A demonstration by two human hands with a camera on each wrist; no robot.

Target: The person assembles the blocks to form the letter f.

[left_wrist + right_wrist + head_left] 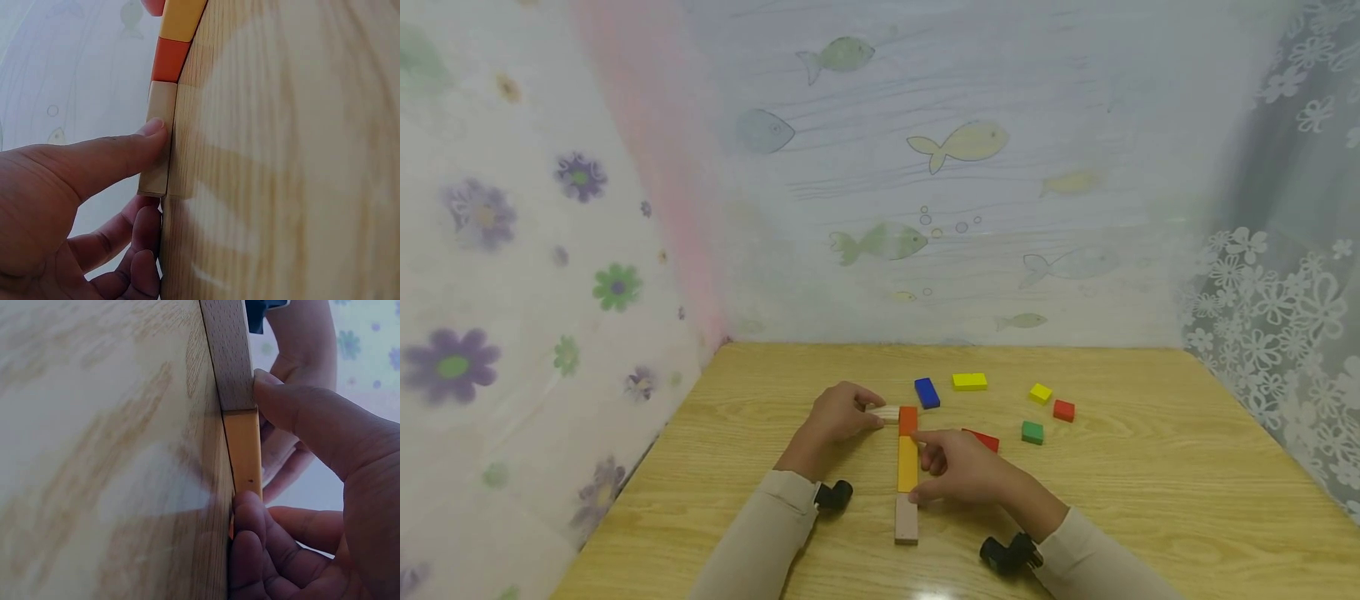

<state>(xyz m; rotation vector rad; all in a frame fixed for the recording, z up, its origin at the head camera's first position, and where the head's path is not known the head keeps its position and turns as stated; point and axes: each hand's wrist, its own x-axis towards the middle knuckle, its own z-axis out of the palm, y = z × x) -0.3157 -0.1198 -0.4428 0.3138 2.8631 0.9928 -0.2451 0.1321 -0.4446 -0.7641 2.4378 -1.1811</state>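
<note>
My left hand (pixel 841 412) pinches a plain wooden block (pixel 889 414) lying flat, its right end against an orange block (pixel 907 421). Below that, a yellow-orange block (pixel 907 464) and a light brown block (pixel 906 521) continue a straight row toward me. Along the row's right side rests my right hand (pixel 966 468). Its index fingertip touches near the orange and yellow-orange joint, and the thumb touches the brown block near its joint (pixel 255 403). The other fingers are bent. In the left wrist view, my thumb lies on the plain block's side (pixel 161 100).
Beyond the right hand lies a red block (pixel 987 440), partly hidden. Farther back are a blue block (pixel 927 392) and a long yellow block (pixel 969 382). At right lie a small yellow block (pixel 1041 393), a small red block (pixel 1063 410) and a green block (pixel 1032 432).
</note>
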